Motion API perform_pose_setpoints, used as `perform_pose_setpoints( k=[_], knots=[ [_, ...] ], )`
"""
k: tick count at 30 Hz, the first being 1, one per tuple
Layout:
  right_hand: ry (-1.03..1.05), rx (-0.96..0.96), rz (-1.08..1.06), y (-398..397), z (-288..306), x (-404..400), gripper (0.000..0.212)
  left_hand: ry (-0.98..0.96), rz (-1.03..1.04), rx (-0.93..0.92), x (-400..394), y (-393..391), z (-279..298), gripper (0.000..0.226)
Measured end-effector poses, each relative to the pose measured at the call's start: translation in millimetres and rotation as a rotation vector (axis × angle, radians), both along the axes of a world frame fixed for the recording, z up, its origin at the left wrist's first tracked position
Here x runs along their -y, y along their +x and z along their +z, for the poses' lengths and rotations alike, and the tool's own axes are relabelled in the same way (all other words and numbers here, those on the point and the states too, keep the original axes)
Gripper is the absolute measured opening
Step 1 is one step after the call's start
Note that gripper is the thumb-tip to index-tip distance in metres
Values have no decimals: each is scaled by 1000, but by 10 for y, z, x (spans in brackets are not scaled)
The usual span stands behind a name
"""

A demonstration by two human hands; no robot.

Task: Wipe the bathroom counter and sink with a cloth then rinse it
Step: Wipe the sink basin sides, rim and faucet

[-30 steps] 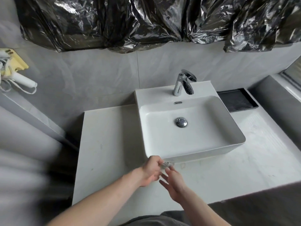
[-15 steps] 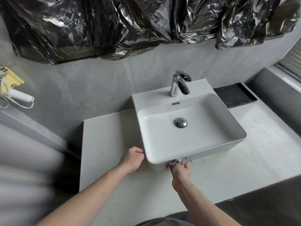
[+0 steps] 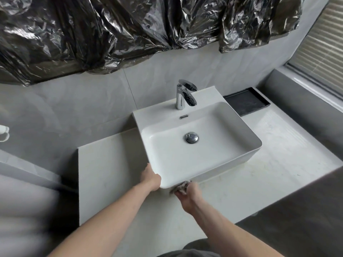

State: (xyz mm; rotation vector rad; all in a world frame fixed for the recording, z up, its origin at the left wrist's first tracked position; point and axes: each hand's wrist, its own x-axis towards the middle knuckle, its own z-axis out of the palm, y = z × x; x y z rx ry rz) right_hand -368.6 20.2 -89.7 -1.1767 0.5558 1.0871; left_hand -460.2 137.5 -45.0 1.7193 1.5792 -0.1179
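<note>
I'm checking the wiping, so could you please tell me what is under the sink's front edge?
A bunched cloth, held by the right hand, sits on the counter against the sink. The counter beneath the sink is hidden.

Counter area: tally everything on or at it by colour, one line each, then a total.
White: 2, the sink and the counter
Chrome: 2, the tap and the drain plug
Black: 1, the tray
Grey: 1, the cloth under the right hand
Total: 6
</note>
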Motion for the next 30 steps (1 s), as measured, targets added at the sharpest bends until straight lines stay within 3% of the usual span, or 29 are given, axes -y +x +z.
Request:
perform_pose_setpoints(
  k=[3,7,11,17,20,26,30],
  knots=[
    [-86,100,-73,575,-124,124,28,21,11,21,-2,14,-13,42],
    [-146,114,-100,1028,-82,231,22,15,28,24,-9,16,-51,47],
    [-64,5,-108,604,-1,55,34,19,50,41,-13,25,-54,46],
    [6,-129,20,384,130,66,26,35,48,17,-26,43,-106,46],
    [-26,-51,55,851,189,200,17,57,56,6,-30,55,-135,47],
    [-137,133,18,2336,177,605,28,89,131,-55,26,168,-167,52],
    [-96,188,93,2608,254,701,40,127,184,-127,50,248,-165,54]
  ],
)
